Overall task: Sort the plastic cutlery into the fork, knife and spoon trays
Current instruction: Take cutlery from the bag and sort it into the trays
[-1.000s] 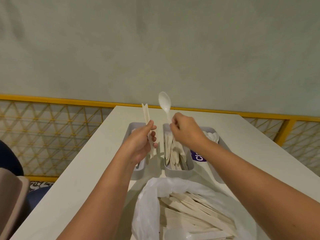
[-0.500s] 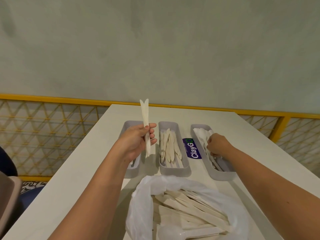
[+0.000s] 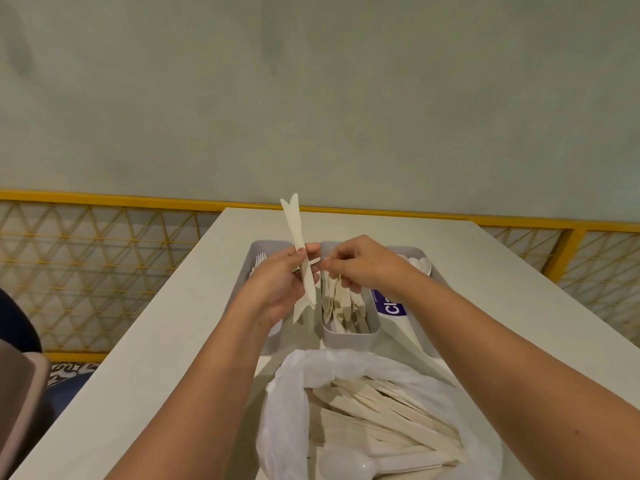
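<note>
Plastic knives [image 3: 294, 223] stand gripped in the left hand [image 3: 277, 289]; the right hand [image 3: 367, 263] pinches a handle [image 3: 314, 262] jutting beside them.

Fork tray [image 3: 273, 245] left, knife tray [image 3: 349, 339] middle, spoon tray [image 3: 410, 252] right; bag [image 3: 381, 372] before them

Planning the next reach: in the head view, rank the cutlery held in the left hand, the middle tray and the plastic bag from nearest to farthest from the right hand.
1. Held cutlery, in the left hand, at the right hand's fingertips.
2. Middle tray, just beneath it.
3. Plastic bag, closest to the person.
</note>
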Tool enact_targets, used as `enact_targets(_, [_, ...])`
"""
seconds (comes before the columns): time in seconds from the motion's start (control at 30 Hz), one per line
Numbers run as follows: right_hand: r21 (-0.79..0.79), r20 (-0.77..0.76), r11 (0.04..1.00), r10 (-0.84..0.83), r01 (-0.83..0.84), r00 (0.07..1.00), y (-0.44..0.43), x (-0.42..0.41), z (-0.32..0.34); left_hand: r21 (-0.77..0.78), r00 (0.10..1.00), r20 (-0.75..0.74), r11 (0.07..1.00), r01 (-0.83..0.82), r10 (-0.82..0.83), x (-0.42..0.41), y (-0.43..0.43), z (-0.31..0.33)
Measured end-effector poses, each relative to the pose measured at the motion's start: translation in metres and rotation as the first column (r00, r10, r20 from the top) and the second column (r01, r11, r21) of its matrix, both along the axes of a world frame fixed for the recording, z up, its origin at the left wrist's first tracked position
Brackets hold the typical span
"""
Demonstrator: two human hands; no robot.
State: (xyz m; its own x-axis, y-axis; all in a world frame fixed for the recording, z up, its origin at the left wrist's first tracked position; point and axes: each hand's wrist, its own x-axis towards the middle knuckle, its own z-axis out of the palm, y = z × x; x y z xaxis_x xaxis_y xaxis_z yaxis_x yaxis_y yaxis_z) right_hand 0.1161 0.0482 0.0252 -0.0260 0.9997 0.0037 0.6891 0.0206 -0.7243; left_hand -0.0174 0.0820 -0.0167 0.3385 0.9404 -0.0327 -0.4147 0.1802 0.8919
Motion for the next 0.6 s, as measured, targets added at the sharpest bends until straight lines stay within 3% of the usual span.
enact_targets(0.1, [-0.069, -0.091, 0.996, 0.05, -0.056, 0.995, 0.002, -0.012, -0.007, 0.025, 1.0, -0.004, 1.0, 0.018, -0.018, 0.003, -0.002, 0.001])
enact_targets(0.33, [-0.09, -0.087, 0.994, 0.051, -0.059, 0.995, 0.004, -0.015, -0.017, 0.061, 0.992, -0.119, 0.997, 0.044, -0.037, 0.009, -0.005, -0.004])
enact_targets(0.43, [-0.081, -0.081, 0.997, 0.011, -0.018, 0.997, 0.006, -0.008, -0.016, 0.115, 0.959, -0.283, 0.993, 0.03, 0.003, 0.012, -0.005, -0.01])
enact_targets(0.6, [-0.032, -0.008, 0.979, -0.202, 0.202, 0.979, 0.024, 0.018, -0.021, 0.169, 0.782, -0.619, 0.985, 0.044, 0.072, 0.011, -0.004, -0.028])
